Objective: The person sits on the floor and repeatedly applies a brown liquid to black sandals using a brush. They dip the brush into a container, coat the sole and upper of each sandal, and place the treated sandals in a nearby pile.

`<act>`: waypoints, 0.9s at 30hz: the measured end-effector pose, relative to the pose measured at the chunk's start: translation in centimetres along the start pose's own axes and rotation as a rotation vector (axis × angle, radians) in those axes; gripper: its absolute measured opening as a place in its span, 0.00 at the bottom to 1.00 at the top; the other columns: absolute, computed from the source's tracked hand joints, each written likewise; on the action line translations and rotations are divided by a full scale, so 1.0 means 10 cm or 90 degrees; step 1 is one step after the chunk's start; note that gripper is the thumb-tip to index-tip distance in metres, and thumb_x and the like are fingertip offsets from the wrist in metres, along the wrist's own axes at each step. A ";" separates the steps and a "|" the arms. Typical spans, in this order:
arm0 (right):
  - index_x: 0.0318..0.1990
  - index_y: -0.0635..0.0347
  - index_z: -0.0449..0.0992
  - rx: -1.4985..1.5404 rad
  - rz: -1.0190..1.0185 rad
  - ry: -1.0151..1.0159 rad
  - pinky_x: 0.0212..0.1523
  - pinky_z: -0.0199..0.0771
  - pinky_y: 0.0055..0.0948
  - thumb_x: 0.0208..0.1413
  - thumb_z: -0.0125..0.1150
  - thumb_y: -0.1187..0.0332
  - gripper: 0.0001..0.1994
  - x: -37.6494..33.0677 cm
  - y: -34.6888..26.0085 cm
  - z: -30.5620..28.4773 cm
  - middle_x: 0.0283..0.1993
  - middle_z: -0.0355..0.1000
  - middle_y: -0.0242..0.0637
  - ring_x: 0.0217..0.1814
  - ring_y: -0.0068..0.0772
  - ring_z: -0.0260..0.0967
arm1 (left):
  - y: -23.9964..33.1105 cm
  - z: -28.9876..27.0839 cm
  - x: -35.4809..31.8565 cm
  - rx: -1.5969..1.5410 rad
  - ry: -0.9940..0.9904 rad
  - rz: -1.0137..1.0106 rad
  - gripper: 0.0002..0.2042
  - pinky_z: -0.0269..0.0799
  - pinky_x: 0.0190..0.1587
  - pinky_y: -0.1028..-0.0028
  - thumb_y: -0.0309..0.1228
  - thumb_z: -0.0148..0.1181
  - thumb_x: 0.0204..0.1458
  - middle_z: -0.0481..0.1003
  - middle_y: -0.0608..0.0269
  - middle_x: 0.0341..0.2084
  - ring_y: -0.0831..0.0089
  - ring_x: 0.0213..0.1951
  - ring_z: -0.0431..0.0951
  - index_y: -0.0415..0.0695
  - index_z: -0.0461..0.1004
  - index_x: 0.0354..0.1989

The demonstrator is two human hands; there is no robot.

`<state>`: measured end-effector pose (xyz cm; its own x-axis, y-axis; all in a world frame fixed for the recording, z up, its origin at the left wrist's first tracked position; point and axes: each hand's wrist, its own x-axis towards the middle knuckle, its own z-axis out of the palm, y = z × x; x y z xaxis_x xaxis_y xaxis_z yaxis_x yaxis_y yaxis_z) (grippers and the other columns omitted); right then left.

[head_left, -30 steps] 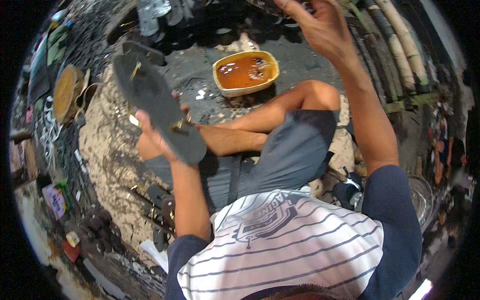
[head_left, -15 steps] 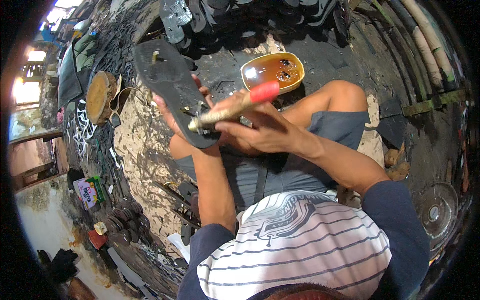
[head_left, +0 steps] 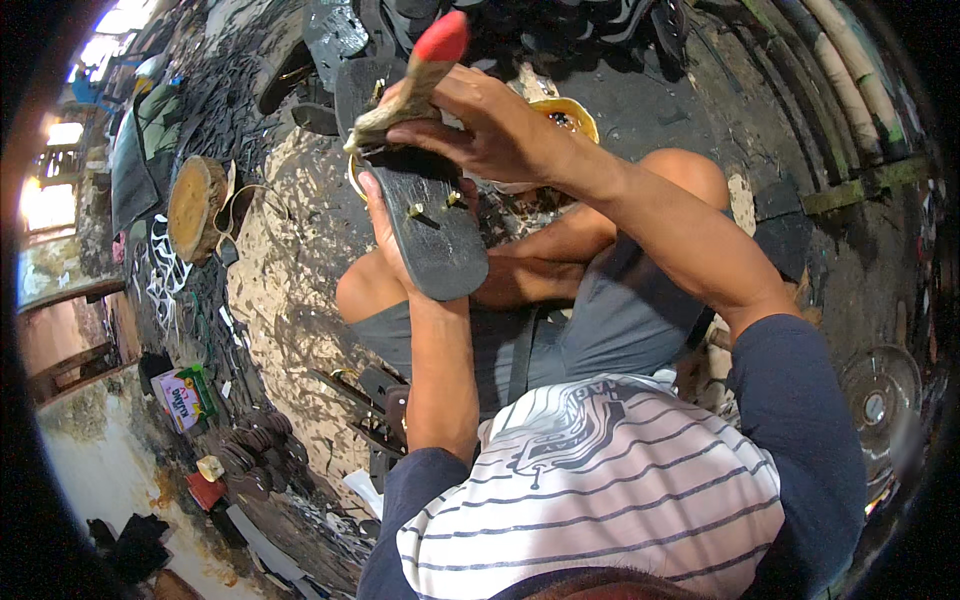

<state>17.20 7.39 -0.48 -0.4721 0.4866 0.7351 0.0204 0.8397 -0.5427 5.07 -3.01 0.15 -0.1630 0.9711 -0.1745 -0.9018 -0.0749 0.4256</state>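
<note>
- A dark sandal sole [head_left: 440, 235] is held in the middle of the scene, above the crossed legs [head_left: 590, 240], slanting from far left to near right.
- The sole is grasped from beneath by the left hand [head_left: 388, 232], with the thumb laid along its left edge and fingertips seen at its right edge.
- Two small brass-coloured pieces [head_left: 416, 210] are seen standing on the near half of the sole, and another at its far end.
- A brush [head_left: 408, 102] with a red-tipped handle is gripped by the right hand [head_left: 490, 125], its handle pointed far and its working end turned to the left.
- The brush's working end is placed over the sole's left edge; whether it is touched to the surface cannot be told for certain.
- A yellow-rimmed bowl [head_left: 572, 103] is partly covered from view by the right hand and wrist, just beyond them.
- Dark soles [head_left: 600, 35] are heaped at the far side.
- A round wooden block [head_left: 195, 208] is set on the floor [head_left: 270, 300] to the left, with white strips [head_left: 165, 265] strewn nearer.
- Pale poles [head_left: 840, 60] are laid side by side at the far right.
</note>
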 end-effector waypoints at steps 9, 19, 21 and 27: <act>0.53 0.61 0.76 0.064 0.003 0.004 0.54 0.76 0.38 0.60 0.68 0.70 0.15 0.34 -0.20 0.20 0.50 0.78 0.43 0.53 0.43 0.77 | 0.52 -0.38 0.22 -0.082 -0.199 0.016 0.34 0.75 0.60 0.56 0.57 0.45 0.66 0.74 0.47 0.57 0.56 0.54 0.78 0.36 0.68 0.64; 0.56 0.65 0.76 0.646 0.299 -0.051 0.64 0.71 0.36 0.64 0.64 0.67 0.16 -0.05 -0.46 1.01 0.56 0.76 0.40 0.59 0.35 0.73 | 1.67 -0.79 0.73 0.235 0.082 0.087 0.34 0.78 0.30 0.66 0.64 0.50 0.61 0.81 0.56 0.35 0.65 0.26 0.79 0.42 0.75 0.54; 0.55 0.64 0.77 0.426 0.194 -0.092 0.62 0.71 0.36 0.63 0.66 0.64 0.17 0.27 -0.51 0.66 0.55 0.76 0.38 0.58 0.34 0.73 | 1.93 -0.91 0.74 0.249 0.143 0.191 0.34 0.78 0.31 0.67 0.65 0.51 0.61 0.81 0.56 0.39 0.65 0.31 0.80 0.41 0.75 0.54; 0.58 0.60 0.72 0.220 0.383 0.123 0.57 0.73 0.29 0.67 0.61 0.71 0.15 0.12 0.06 -0.42 0.52 0.75 0.32 0.53 0.24 0.71 | 2.22 -2.47 0.19 0.001 0.246 0.048 0.34 0.78 0.51 0.51 0.60 0.52 0.62 0.72 0.50 0.59 0.51 0.56 0.74 0.45 0.66 0.65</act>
<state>20.34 9.49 1.74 -0.3013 0.9018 0.3098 -0.0679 0.3038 -0.9503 -25.12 -8.42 -12.73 -0.3673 0.8059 -0.4644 -0.8811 -0.1414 0.4513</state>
